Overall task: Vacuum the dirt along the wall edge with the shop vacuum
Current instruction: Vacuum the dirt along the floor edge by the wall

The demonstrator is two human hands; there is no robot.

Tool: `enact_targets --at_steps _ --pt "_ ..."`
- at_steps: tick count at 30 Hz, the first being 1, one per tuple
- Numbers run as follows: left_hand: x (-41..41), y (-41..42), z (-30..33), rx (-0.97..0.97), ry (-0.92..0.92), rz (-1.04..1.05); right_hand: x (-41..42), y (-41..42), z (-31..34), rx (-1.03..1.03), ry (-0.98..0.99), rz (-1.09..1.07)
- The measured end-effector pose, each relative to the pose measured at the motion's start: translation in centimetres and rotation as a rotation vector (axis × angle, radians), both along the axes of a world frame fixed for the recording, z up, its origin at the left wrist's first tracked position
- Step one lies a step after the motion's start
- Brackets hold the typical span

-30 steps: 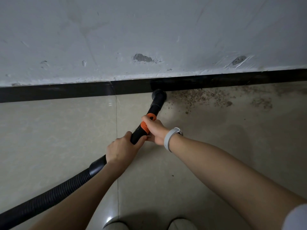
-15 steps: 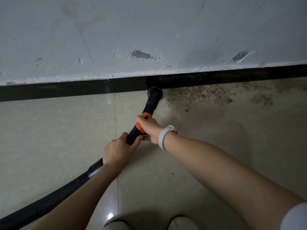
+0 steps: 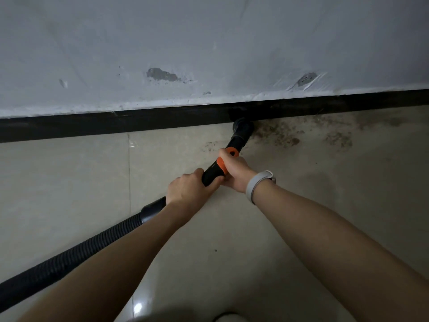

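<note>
Two hands grip one black vacuum wand near the middle of the frame; the left hand [image 3: 188, 189] wraps its fingers [image 3: 197, 174] over the lower stretch of the wand, thumb underneath, while the right hand [image 3: 234, 169] clenches around the orange collar [image 3: 222, 167] just above it, so close that the two hands nearly touch. On the right wrist sits a pale grey wristband [image 3: 257, 184]; both bare forearms run down toward the lower corners of the frame.

Beyond the right hand the wand [image 3: 238, 141] slants up and to the right, and its black nozzle [image 3: 243, 126] meets the floor right at the foot of the black baseboard [image 3: 92, 126], touching or nearly touching it; which of the two cannot be told, black against black. Just right of the nozzle, brown dirt [image 3: 281, 134] lies scattered along the baseboard, with a thinner patch further right and a few specks left of the wand. Behind the left hand a smooth black cuff joins the ribbed black hose [image 3: 76, 254], which trails off the lower left edge.

Beige floor tiles [image 3: 58, 182] fill the lower half, a grout line running down left of centre; a scuffed grey-white wall [image 3: 209, 43] with chipped patches fills the upper half.
</note>
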State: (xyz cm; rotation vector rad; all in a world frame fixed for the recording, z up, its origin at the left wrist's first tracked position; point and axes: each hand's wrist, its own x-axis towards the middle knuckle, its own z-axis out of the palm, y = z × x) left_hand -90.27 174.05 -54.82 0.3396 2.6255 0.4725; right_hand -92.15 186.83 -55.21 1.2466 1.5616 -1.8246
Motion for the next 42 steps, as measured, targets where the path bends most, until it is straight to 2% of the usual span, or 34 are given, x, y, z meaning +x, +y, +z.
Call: enact_targets --at_steps 14,19,26,35,42 --pt "-3.1 5.5 1.0 0.025 -0.033 -0.138 -1.0 5.4 0.0 0.031 0.059 -0.210" --pt "-3.1 5.9 0.7 0.045 -0.057 -0.126 -0.8 5.8 0.0 0.016 0.075 -0.194" --pt "-0.2 1.5 -0.3 0.117 -0.098 0.028 0.5 1.7 -0.4 0.056 0.010 -0.036" --pt "3.0 -6.2 -0.2 0.116 -0.122 0.176 2.3 -5.8 0.4 -0.040 -0.037 0.087" --pt "4.3 -10.5 0.5 0.059 -0.074 0.201 3.2 -10.1 0.9 -0.148 -0.054 0.100"
